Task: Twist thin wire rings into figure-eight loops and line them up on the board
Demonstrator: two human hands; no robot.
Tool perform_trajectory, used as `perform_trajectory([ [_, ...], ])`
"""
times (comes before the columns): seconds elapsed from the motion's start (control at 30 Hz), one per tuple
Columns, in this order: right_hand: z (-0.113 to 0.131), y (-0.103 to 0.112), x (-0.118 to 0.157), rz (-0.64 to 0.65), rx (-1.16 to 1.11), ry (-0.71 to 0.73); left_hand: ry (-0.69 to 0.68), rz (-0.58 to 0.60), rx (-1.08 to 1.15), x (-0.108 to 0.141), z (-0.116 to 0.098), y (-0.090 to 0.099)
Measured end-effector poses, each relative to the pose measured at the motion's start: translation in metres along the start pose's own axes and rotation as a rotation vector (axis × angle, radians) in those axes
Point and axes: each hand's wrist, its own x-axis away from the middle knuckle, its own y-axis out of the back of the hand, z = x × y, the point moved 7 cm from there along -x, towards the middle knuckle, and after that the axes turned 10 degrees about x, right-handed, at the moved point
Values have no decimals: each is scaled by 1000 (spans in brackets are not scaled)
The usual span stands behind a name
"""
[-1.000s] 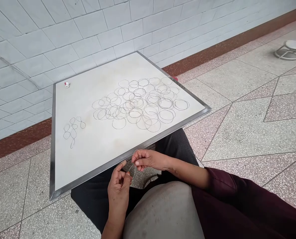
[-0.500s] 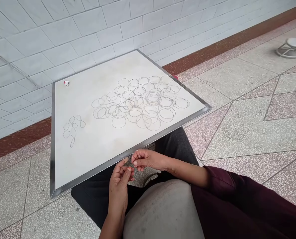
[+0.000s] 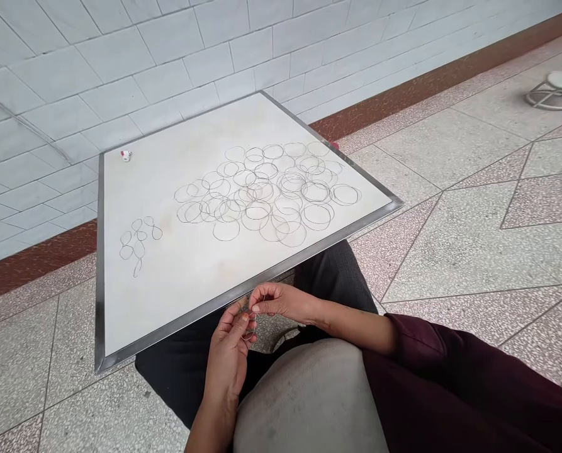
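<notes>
My left hand (image 3: 231,343) and my right hand (image 3: 281,302) meet just below the near edge of a white square table (image 3: 167,296). Both pinch a thin wire ring (image 3: 252,324) between the fingertips, over my lap. On the table lies a spread of several loose wire rings (image 3: 266,195), overlapping one another. A short chain of small linked wire loops (image 3: 139,242) lies to the left of them.
A small white and red object (image 3: 126,155) sits near the table's far left corner. The table's metal rim (image 3: 309,248) runs close above my hands. A white tiled wall stands behind, terrazzo floor all around, and a round stool base (image 3: 557,91) at far right.
My left hand has risen toward the right hand and closed in on the wire ring; the ring is now more hidden between the fingers. The view shifted slightly.
</notes>
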Motion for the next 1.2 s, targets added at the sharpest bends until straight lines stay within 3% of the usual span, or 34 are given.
perform_trajectory([
  [0.73,-2,-12,0,207,17,37,257,76,163,2,17,-4],
  [1.2,1,-15,2,245,117,13,226,45,106,3,14,-2],
])
